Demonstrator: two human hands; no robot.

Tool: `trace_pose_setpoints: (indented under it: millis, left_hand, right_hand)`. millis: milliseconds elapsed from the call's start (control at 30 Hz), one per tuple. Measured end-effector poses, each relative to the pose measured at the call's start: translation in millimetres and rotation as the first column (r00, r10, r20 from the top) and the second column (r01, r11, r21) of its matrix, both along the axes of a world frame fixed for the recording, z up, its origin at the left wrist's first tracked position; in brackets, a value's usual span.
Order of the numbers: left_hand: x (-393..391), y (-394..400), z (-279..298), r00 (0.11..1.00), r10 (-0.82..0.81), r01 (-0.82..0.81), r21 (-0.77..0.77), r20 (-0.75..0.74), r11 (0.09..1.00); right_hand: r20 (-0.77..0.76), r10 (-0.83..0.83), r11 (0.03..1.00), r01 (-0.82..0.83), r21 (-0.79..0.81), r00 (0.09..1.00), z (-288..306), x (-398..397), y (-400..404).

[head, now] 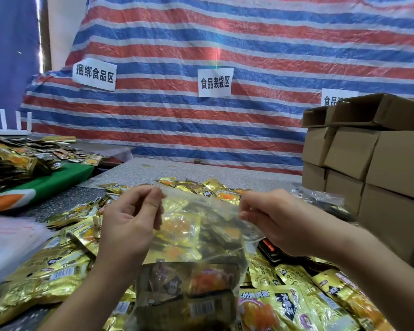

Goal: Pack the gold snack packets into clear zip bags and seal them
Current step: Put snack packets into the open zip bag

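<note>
Both hands were up over the table w/ a clear zip bag (201, 240) stretched between them. The left hand (129, 223) pinched the bag's top left corner betw. thumb and curled fingers; the right hand (280, 218) pinched the top right end of the zip strip the same way, so the top edge ran taut from one hand to the other. The bag was stuffed w/ gold snack packets, orange print showing thru the plastic, and its lower part hung down toward the camera, over the loose packets (304, 304) heaped across the speckled table (201, 168). Whether the zip was fully closed couldn't be told. More gold packets lay at near left (46, 278) and beyond the hands (201, 187). A stack of flat clear bags (7, 237) sat at the left edge. Cardboard boxes (373, 163) were piled at right. Another heap of packets (14, 156) sat on a green-and-orange surface (58, 180) at far left. Behind everything hung a red-blue-white striped tarp (225, 44) w/ white paper signs (214, 82) stuck on it.
</note>
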State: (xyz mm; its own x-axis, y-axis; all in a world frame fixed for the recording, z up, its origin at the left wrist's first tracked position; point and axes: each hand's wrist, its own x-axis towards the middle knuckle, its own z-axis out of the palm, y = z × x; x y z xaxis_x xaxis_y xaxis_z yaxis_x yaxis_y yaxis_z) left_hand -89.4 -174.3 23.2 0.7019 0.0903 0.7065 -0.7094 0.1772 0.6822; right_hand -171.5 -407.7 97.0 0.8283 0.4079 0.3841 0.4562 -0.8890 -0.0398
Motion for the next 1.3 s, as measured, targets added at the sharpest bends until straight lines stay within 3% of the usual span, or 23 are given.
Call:
trace_pose_setpoints:
  millis: [67,167,267,367,600,867,1067,1133,1200,1300]
  left_hand:
    - [2.7,-2.1,-1.1,0.998,-0.05,0.05,0.0,-0.033,0.999]
    - [7.2,-2.6,-3.1,0.997,-0.05,0.049,-0.005,-0.061,0.999]
    - [10.7,-3.0,-6.4,0.996,-0.041,0.04,-0.008,-0.077,0.999]
    - [12.9,-3.6,-8.0,0.996,-0.044,0.043,-0.01,-0.083,0.999]
    - [16.6,-2.4,-9.2,0.985,-0.083,0.078,-0.033,-0.15,0.996]
    - [25.0,-2.1,-17.2,0.954,-0.092,0.092,-0.014,-0.285,0.996]
    - [29.3,0.2,-17.3,0.898,-0.004,-0.01,-0.029,-0.439,1.0]
    - [29.4,1.0,-15.2,0.878,0.041,-0.008,0.071,-0.476,0.997]
    - [26.4,0.2,-12.9,0.848,0.04,0.086,0.212,-0.528,0.974]
    - [18.3,-3.5,-13.2,0.789,-0.096,0.347,0.311,-0.607,0.885]
  right_hand:
    - [-0.004,0.022,0.996,-0.022,0.089,1.0,-1.2,2.4,-3.0]
    - [0.005,-0.002,0.933,0.0,0.359,1.0,-6.6,6.3,-4.9]
    - [-0.204,-0.053,0.817,0.16,0.554,0.977,-27.8,8.6,-6.6]
    - [-0.43,-0.017,0.784,0.28,0.554,0.902,-54.5,5.7,-6.1]
    - [-0.633,-0.079,0.849,0.385,0.362,0.77,-80.4,5.4,17.8]
    - [-0.672,-0.035,0.855,0.37,0.364,0.74,-71.5,4.4,27.8]
    - [-0.612,0.068,0.65,0.43,0.626,0.788,-77.8,1.6,31.9]
    - [-0.557,0.126,0.504,0.431,0.749,0.821,-74.0,2.3,28.8]
    - [-0.492,0.202,0.282,0.431,0.857,0.847,-70.1,5.2,22.9]
    - [-0.439,0.254,0.1,0.428,0.898,0.862,-65.8,10.2,18.6]
